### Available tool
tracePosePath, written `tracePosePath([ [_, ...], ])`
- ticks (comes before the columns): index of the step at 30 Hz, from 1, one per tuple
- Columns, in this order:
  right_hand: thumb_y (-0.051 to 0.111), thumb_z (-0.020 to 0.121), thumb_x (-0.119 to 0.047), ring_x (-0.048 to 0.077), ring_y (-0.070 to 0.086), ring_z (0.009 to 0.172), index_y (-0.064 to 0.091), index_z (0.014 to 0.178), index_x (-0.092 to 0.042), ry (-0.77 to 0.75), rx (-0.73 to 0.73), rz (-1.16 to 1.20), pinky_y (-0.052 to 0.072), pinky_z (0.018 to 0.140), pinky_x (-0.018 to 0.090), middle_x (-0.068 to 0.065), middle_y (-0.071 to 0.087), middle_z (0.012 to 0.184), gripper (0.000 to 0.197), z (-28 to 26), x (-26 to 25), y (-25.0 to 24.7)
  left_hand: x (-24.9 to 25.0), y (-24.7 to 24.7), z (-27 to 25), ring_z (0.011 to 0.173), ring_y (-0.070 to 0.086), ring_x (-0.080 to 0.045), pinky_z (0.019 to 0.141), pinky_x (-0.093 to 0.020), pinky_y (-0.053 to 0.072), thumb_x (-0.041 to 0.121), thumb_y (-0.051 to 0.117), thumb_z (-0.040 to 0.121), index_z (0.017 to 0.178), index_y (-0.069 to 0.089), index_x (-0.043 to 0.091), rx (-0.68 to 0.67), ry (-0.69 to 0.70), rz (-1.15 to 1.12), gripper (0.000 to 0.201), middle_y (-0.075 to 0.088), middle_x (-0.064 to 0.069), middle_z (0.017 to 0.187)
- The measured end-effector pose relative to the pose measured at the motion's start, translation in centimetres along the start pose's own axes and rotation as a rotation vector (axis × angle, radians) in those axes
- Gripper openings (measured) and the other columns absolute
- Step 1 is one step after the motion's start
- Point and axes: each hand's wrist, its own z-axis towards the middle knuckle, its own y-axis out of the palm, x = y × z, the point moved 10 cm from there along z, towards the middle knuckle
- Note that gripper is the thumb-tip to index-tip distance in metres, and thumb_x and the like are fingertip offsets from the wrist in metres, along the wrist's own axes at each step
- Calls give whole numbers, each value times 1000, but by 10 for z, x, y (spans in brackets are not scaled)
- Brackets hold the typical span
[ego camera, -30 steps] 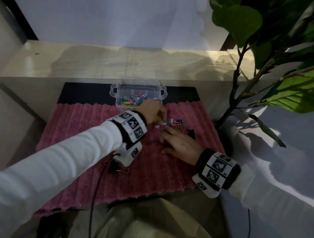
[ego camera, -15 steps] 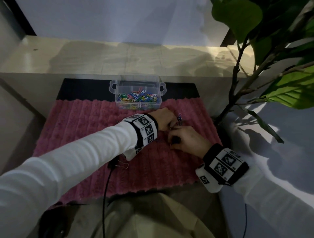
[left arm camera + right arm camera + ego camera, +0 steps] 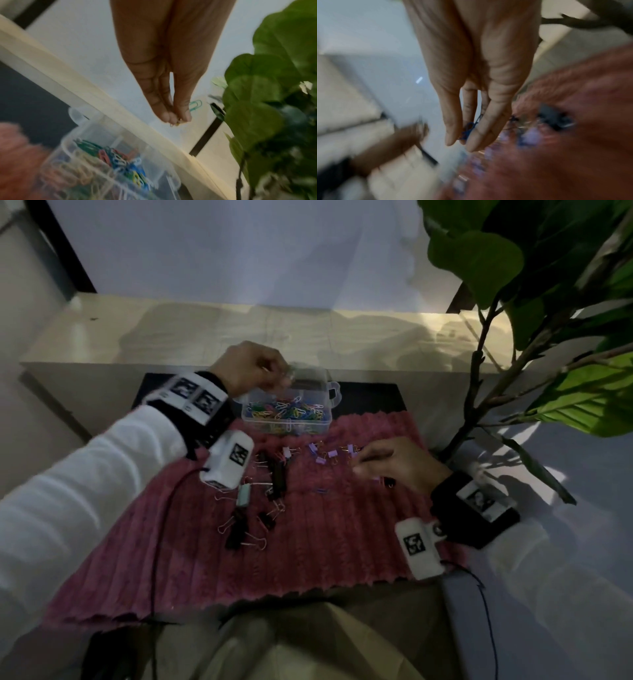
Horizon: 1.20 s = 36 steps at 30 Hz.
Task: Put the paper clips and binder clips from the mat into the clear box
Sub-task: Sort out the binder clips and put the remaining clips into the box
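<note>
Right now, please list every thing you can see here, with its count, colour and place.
clear box: one, transparent, open, at the mat's far edge.
paper clips: many, mixed colours, inside the clear box.
mat: one, pink, ribbed, in front of the person.
purple binder clips: several, small, on the mat near the right hand.
black binder clips: several, on the mat's middle.
plant: one, green, at the right.
shelf: one, pale wood, behind the mat.
left hand: over the clear box, pinching small clips, one green.
right hand: low over the mat, pinching a blue clip.
</note>
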Motion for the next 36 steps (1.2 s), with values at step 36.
tracePosePath([
  [36, 47, 84, 12, 17, 57, 83, 62, 104, 10, -77, 60, -500, 47, 71, 12, 27, 64, 111, 25, 63, -57, -42, -43, 97, -44, 103, 54, -33, 85, -39, 46, 41, 68, 74, 103, 54, -3, -345, -19, 693, 54, 58, -19, 109],
])
